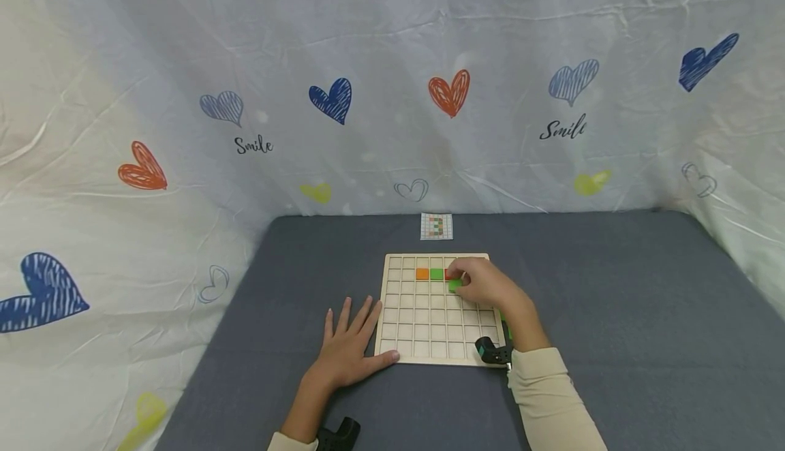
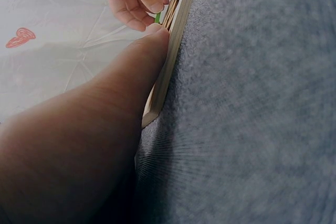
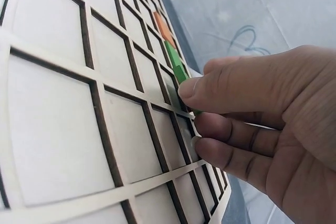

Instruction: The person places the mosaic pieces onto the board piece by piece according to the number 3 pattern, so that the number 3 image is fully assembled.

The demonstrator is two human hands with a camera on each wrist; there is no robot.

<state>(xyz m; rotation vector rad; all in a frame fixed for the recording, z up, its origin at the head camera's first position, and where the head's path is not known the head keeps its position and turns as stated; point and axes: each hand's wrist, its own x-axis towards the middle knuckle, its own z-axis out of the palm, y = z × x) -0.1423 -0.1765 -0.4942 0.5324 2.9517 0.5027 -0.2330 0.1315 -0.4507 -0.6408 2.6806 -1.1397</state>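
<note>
A wooden grid board lies on the table. In its upper rows sit an orange square tile, a green tile and a red tile side by side, the red one partly covered by fingers. My right hand pinches another green tile just above the board, below the red one; the right wrist view shows its thumb over that tile. My left hand rests with fingers spread at the board's left side, its thumb touching the front edge.
A small card with a coloured grid pattern lies behind the board. Something green shows by the board's right edge, mostly hidden by the right arm. A white curtain printed with hearts hangs behind the grey table.
</note>
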